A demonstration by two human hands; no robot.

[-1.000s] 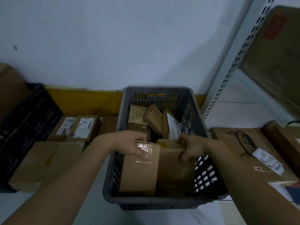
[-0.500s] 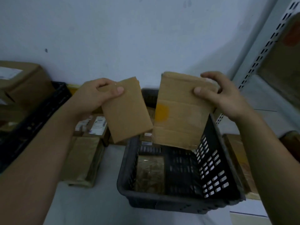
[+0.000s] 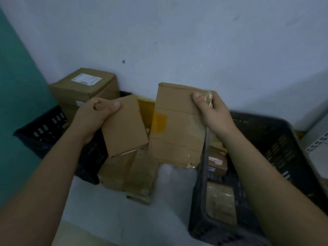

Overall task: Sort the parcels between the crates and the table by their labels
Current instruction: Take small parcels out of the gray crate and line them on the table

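My left hand (image 3: pixel 92 116) grips a small plain cardboard parcel (image 3: pixel 124 128) by its upper left corner. Beside it my right hand (image 3: pixel 213 110) pinches a larger, creased cardboard parcel (image 3: pixel 177 125) at its taped top right corner. Both parcels hang in the air, with no label showing on the sides facing me. They are above the gap between the dark grey crate (image 3: pixel 276 150) on the right and a black crate (image 3: pixel 46 132) on the left. Inside the grey crate lie more parcels (image 3: pixel 220 201).
Several brown parcels (image 3: pixel 127 176) lie on the white table (image 3: pixel 110 210) below my hands. A big labelled box (image 3: pixel 85 86) sits on the black crate by the wall. A teal surface (image 3: pixel 16 103) stands at far left, and white shelving (image 3: pixel 317 150) at far right.
Both hands lifted the two parcels out of the grey crate. My view has since swung left, so the crate sits at lower right and the parcels hang over the table's parcels.
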